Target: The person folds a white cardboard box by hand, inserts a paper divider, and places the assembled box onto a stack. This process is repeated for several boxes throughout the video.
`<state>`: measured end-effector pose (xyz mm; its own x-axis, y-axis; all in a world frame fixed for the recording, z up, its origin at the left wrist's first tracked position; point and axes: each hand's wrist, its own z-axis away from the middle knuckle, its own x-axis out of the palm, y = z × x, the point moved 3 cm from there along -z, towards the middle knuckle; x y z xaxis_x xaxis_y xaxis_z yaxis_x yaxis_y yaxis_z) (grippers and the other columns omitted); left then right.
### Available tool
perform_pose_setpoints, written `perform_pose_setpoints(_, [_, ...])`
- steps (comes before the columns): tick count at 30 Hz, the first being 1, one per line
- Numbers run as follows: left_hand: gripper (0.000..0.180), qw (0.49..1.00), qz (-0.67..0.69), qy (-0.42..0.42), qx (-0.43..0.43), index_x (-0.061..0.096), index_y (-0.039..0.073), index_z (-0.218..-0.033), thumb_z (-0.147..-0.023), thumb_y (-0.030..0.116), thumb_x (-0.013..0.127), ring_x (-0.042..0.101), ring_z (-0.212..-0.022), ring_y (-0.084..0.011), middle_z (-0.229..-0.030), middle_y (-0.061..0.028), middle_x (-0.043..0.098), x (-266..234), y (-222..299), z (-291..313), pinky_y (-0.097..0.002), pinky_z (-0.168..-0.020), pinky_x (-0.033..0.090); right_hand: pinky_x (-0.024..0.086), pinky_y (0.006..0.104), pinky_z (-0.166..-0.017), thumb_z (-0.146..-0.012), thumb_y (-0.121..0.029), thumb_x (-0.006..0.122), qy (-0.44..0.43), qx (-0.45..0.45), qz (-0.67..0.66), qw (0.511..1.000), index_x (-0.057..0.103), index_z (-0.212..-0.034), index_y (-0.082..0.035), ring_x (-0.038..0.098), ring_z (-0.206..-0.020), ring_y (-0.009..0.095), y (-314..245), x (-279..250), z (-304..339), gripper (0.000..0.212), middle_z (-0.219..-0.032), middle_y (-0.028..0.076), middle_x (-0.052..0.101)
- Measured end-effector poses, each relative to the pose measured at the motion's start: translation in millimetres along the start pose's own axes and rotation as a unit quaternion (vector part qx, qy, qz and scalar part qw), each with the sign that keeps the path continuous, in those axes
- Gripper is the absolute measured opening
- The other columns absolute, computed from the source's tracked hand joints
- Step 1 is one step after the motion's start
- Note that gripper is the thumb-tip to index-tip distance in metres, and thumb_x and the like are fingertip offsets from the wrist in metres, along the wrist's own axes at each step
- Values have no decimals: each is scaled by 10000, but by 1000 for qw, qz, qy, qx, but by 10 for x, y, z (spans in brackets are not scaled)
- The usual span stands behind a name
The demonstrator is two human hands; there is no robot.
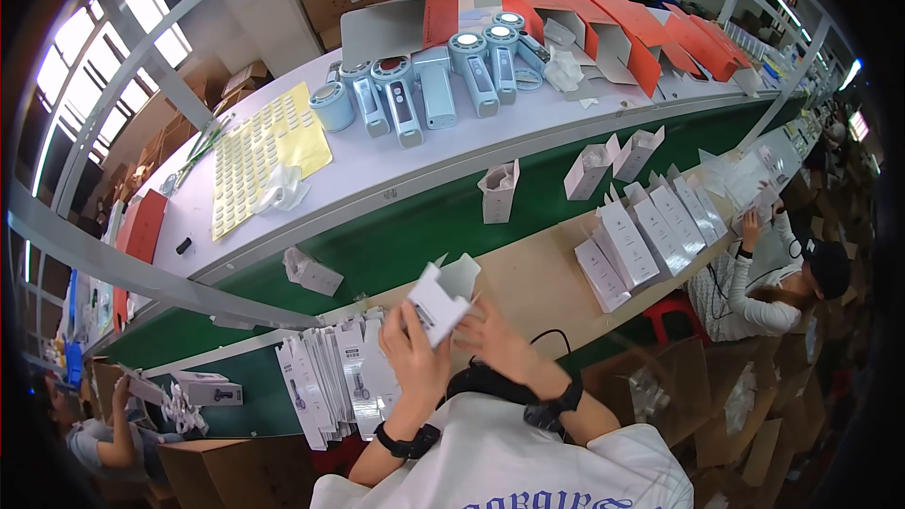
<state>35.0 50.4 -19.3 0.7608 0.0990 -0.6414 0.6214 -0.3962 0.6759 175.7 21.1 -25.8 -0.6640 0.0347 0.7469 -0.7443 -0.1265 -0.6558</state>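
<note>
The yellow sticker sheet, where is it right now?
In the head view the yellow sticker sheet lies on the pale upper shelf, left of centre, beside the row of light-blue devices and above the green belt.
</note>
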Motion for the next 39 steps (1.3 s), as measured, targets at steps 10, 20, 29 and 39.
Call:
perform_pose_setpoints(10, [758, 944, 300, -130, 45, 157, -13, -1371, -797, 162, 620, 298, -1272, -368, -1361, -250, 277, -40, 196, -187, -430, -1069, 233, 367, 366, -1018, -907, -224, 583, 67, -114, 236, 963, 208, -1421, -62, 450, -1207, 191, -200, 85, 70, 657, -1318, 80, 418])
perform_pose_setpoints(20, [670, 886, 425, -157, -94, 202, 22, -1362, -768, 45, 513, 313, -1281, -283, -1356, -193, 305, -37, 315, -200, -401, -1074, 237, 343, 299, -1003, -879, -154, 572, 91, -114, 154, 977, 354, -1367, -33, 413, -1214, 143, -182, 163, 74, 548, -1282, 66, 442])
perform_pose_setpoints(29, [505, 900, 431, -55, -4, 380, 63, -1269, -769, 69, 454, 403, -1182, -250, -1276, -134, 403, -45, 219, -151, -364, -1035, 271, 376, 286, -985, -889, -73, 522, 9, -57, -109, 992, 377, -1381, -35, 465, -1169, 142, -402, 345, 50, 515, -1323, 80, 468])
perform_pose_setpoints(39, [241, 903, 411, -82, -93, 534, 32, -1044, -829, 92, 445, 466, -1103, -221, -1193, -128, 496, -50, 300, -215, -330, -972, 336, 406, 259, -926, -907, -37, 506, 62, -89, 129, 986, 503, -1273, -24, 507, -1084, 129, -139, 142, 50, 366, -1208, 53, 523])
